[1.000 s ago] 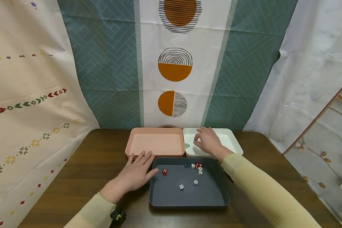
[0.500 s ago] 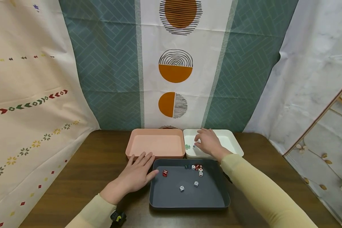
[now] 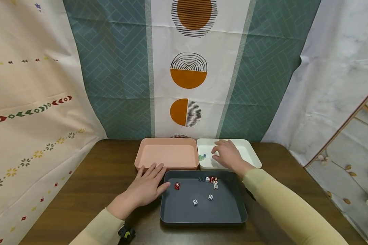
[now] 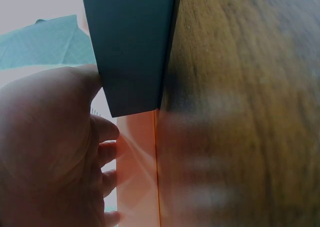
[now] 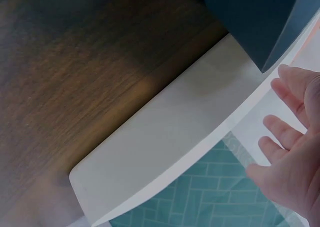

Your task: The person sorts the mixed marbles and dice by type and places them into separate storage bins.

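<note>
The right hand (image 3: pixel 228 155) hangs over the white tray (image 3: pixel 246 153), thumb and forefinger apart with nothing between; a small blue piece (image 3: pixel 204 156) and pale green pieces (image 3: pixel 201 158) lie just left of its fingertips, too tiny to make out. That hand covers part of the tray. The left hand (image 3: pixel 144 191) has straight, spread fingers, thumb at the dark tray (image 3: pixel 184 214), a red die (image 3: pixel 177 186) just beyond; fingertip contact with the pink tray (image 3: pixel 170 153) is unclear.

Pale yellow sleeves (image 3: pixel 279 200) accompany a black wrist device (image 3: pixel 126 234).
</note>
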{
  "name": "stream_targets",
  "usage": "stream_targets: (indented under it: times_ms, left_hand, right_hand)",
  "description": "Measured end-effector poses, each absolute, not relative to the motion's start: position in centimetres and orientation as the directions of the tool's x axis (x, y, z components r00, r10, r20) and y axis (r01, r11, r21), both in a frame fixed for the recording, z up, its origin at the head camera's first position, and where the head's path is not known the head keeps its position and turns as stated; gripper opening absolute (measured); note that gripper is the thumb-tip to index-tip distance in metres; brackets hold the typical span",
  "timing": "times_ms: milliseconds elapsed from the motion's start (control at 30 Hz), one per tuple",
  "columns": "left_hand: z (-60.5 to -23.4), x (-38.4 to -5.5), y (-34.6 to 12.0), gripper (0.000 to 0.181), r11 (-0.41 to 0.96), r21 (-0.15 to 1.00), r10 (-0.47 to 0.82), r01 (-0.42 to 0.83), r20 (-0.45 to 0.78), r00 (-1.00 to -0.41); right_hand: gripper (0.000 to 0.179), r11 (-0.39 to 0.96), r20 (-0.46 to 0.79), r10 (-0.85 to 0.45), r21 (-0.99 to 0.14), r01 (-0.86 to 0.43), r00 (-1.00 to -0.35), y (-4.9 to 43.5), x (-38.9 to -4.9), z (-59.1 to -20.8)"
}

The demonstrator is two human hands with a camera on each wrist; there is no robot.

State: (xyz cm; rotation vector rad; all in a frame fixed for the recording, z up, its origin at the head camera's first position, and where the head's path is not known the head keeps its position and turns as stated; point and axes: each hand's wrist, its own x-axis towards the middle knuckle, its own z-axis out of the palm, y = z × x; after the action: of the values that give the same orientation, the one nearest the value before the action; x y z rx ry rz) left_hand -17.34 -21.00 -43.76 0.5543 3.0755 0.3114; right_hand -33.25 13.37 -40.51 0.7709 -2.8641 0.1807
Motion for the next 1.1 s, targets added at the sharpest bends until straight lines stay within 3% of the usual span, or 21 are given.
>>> stream_targets:
  times_ms: [1100]
  left_hand:
    - [-43.9,-17.5,-21.0,0.076,0.911,0.204,0.357,0.357,0.042,-0.933]
  right_hand:
    - [0.015,0.731,0.276,-0.625,-0.124,-0.671,-0.731,13.1,-27.0,-40.1]
